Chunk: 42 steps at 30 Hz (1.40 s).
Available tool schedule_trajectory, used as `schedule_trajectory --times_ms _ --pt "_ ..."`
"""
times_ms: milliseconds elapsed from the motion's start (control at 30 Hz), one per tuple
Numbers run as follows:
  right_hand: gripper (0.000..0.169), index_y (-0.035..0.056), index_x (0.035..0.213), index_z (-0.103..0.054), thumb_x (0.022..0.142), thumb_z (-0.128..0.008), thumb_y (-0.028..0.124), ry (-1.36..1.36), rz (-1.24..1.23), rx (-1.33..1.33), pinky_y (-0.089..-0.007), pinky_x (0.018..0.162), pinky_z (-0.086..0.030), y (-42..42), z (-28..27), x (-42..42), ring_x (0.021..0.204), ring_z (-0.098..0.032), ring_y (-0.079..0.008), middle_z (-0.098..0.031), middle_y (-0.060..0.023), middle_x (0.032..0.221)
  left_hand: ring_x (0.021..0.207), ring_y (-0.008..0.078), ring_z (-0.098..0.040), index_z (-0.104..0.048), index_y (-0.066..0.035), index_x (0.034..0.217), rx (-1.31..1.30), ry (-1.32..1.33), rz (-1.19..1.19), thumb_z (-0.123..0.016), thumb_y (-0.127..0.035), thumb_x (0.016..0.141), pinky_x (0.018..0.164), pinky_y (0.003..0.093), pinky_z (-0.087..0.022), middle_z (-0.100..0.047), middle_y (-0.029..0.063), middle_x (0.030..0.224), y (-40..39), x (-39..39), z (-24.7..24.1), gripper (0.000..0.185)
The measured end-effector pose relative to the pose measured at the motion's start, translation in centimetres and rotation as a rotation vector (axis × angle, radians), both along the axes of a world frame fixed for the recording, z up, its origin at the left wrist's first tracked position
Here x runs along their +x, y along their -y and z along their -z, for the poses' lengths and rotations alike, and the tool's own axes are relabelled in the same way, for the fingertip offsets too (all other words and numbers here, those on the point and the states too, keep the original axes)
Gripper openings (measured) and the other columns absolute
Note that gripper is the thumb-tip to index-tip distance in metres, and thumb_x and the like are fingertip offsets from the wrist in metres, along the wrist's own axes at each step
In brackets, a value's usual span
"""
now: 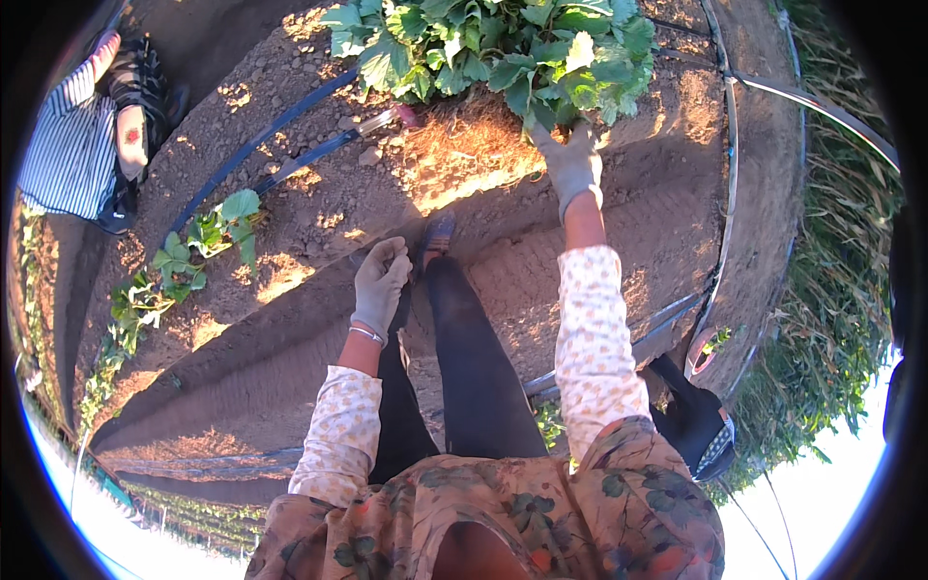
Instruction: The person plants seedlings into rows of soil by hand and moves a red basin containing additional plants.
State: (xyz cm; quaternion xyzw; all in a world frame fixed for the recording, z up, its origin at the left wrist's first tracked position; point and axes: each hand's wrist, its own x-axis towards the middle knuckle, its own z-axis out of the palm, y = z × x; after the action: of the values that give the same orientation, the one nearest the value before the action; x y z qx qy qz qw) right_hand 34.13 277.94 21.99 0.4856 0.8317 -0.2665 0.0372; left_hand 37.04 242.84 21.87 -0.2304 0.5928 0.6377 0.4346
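Note:
A heap of green leafy plants (500,51), which look like strawberry seedlings, lies on the soil bed ahead of me. Brown fibrous roots (464,145) show along its near side. My right hand (573,167), in a pale glove, reaches to the heap's lower right edge. Its thumb and fingers sit around the leaf bases, with the fingertips partly hidden, so whether it grips a plant is unclear. My left hand (383,279), also gloved, hangs over the furrow near my foot (438,233). Its fingers are curled in, and nothing shows in them.
Dark drip tapes (268,130) run along the bed, one joined to a clear connector (378,122). Planted seedlings (174,268) line the bed's left. A person in stripes (72,152) is at left, another in dark clothes (689,413) at lower right. A pale hose (731,159) crosses the right.

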Motion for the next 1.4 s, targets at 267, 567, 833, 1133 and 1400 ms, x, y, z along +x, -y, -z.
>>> schedule_trajectory --times_ms 267,567,833,1133,1400 --pt "0.086 -0.0093 0.135 -0.051 0.073 -0.083 0.042 0.230 0.069 -0.387 -0.0373 0.104 -0.041 -6.0 9.0 -3.5 0.122 -0.054 -0.0258 -0.057 -0.0163 0.138 0.088 0.0088 -0.063 -0.058 -0.006 0.128 0.017 -0.027 0.021 -0.066 -0.015 0.095 0.072 0.0215 -0.047 -0.063 0.0011 0.115 4.5 1.5 0.6 0.034" --pt "0.049 -0.0009 0.118 -0.067 0.075 -0.082 0.018 -0.192 0.023 -0.674 -0.0327 0.093 -0.046 -4.6 8.4 -1.7 0.100 -0.061 -0.0191 -0.069 -0.0072 0.114 0.099 0.0091 -0.058 -0.061 0.002 0.120 0.062 -0.143 -0.051 -0.064 -0.009 0.093 0.087 0.0246 -0.048 -0.064 0.0049 0.110 0.3 -1.6 3.3 0.029" --pt "0.022 -0.0029 0.102 -0.070 0.080 -0.073 0.000 -0.522 -0.076 -0.838 -0.0313 0.085 -0.054 -6.7 11.9 1.5 0.094 -0.068 -0.0172 -0.072 -0.0087 0.103 0.107 0.0190 -0.064 -0.062 -0.002 0.124 -0.297 -0.836 0.265 -0.064 -0.023 0.094 0.091 0.0302 -0.049 -0.067 0.0101 0.116 -16.7 -12.9 3.4 0.037" --pt "0.095 0.0000 0.134 -0.045 0.057 -0.096 0.019 -0.337 0.030 -1.167 -0.0340 0.096 -0.046 -8.3 10.6 0.3 0.113 -0.058 -0.0239 -0.061 -0.0097 0.125 0.096 0.0412 -0.067 -0.062 -0.002 0.112 -0.864 -0.701 0.982 -0.042 -0.052 0.097 0.086 0.0505 -0.051 -0.071 0.0233 0.098 -23.3 -18.0 6.7 0.056" --pt "0.042 0.0015 0.122 -0.060 0.082 -0.074 0.004 -0.669 0.093 -1.209 -0.0299 0.088 -0.053 -10.3 8.8 2.3 0.101 -0.063 -0.0169 -0.067 -0.0060 0.112 0.097 0.0422 -0.065 -0.064 0.000 0.106 -0.633 -0.793 0.521 -0.061 -0.060 0.086 0.086 0.0480 -0.050 -0.068 0.0257 0.099 -26.8 -15.1 3.2 0.063"
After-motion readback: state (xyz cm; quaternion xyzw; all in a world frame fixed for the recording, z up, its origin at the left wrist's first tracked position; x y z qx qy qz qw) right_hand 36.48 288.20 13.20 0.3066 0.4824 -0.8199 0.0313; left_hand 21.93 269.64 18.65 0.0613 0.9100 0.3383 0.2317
